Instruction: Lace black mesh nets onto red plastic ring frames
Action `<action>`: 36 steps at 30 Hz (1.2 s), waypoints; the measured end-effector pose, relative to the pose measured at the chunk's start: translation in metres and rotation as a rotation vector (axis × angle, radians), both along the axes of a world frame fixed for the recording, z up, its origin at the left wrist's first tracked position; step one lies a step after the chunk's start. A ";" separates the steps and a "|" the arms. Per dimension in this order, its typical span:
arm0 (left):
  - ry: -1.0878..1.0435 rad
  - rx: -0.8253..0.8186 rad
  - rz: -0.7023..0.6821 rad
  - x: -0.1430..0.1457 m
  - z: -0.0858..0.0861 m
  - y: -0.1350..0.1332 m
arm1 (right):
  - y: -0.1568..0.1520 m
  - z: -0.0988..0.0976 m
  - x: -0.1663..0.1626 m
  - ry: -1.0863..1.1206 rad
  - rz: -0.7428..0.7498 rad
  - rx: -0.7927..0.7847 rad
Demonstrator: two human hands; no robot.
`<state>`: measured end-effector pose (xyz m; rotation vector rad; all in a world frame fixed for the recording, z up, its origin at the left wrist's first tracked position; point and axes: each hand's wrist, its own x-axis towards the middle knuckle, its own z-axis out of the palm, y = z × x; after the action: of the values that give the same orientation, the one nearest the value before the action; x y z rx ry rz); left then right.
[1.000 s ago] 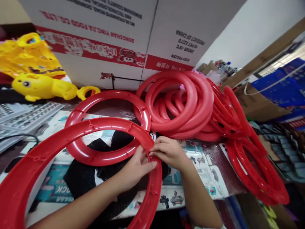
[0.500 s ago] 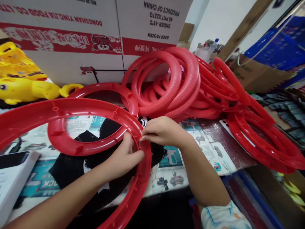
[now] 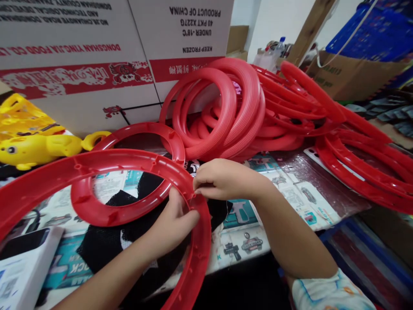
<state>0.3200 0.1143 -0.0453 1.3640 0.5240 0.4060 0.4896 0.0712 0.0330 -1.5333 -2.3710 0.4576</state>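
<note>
A large red plastic ring [image 3: 106, 161] is held up over the table, its open channel side facing me. My left hand [image 3: 172, 221] grips its right rim from inside and below. My right hand [image 3: 219, 178] pinches the same rim from the outer side, fingertips meeting those of the left hand. Under the big ring lies a smaller red ring [image 3: 129, 172] flat on the table, resting partly on a piece of black mesh [image 3: 112, 237].
A heap of red rings [image 3: 245, 107] leans against a white and red carton [image 3: 97, 56] at the back; more large rings [image 3: 361, 159] spread right. Yellow plastic toys [image 3: 35, 146] sit at the left. A white box [image 3: 19, 267] is at the front left. Printed cards [image 3: 290, 193] cover the tabletop.
The view has swung right and closer, so everything sits further left in frame. Both hands stay on the same spot of the big ring's rim, with the right hand's fingers now curled over it.
</note>
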 end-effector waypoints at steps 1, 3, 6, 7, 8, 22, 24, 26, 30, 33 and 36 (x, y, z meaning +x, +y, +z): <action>0.012 0.010 -0.002 0.000 0.000 -0.001 | -0.001 0.002 0.000 -0.002 0.010 -0.021; 0.035 0.025 -0.019 0.000 0.000 -0.002 | -0.004 0.005 0.000 0.007 0.021 -0.035; 0.079 0.048 -0.046 0.000 -0.001 -0.003 | -0.006 0.007 -0.004 0.008 0.016 0.004; 0.087 0.056 -0.052 0.000 -0.001 -0.003 | -0.006 0.006 -0.005 0.007 0.019 0.024; 0.090 0.055 -0.061 0.000 -0.001 -0.004 | -0.005 0.006 -0.006 0.009 0.026 0.042; 0.044 -0.173 -0.121 -0.005 0.009 -0.013 | 0.000 0.000 -0.003 0.095 -0.013 0.033; 0.007 -0.224 -0.115 -0.007 0.005 -0.012 | 0.000 0.000 -0.002 0.132 -0.005 0.051; -0.066 -0.314 -0.108 -0.008 0.004 -0.011 | -0.001 0.000 -0.001 0.167 0.008 0.072; -0.129 -0.502 -0.047 -0.007 0.007 -0.013 | -0.001 0.000 -0.002 0.183 0.024 0.091; -0.084 -0.523 -0.006 -0.005 0.009 -0.014 | -0.001 -0.001 -0.004 0.161 0.027 0.088; -0.108 -0.461 0.041 -0.003 0.007 -0.013 | 0.000 -0.003 -0.007 0.114 0.033 0.094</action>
<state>0.3172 0.1014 -0.0382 0.8846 0.5181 0.3625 0.4823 0.0709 0.0297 -1.3918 -2.2997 0.4232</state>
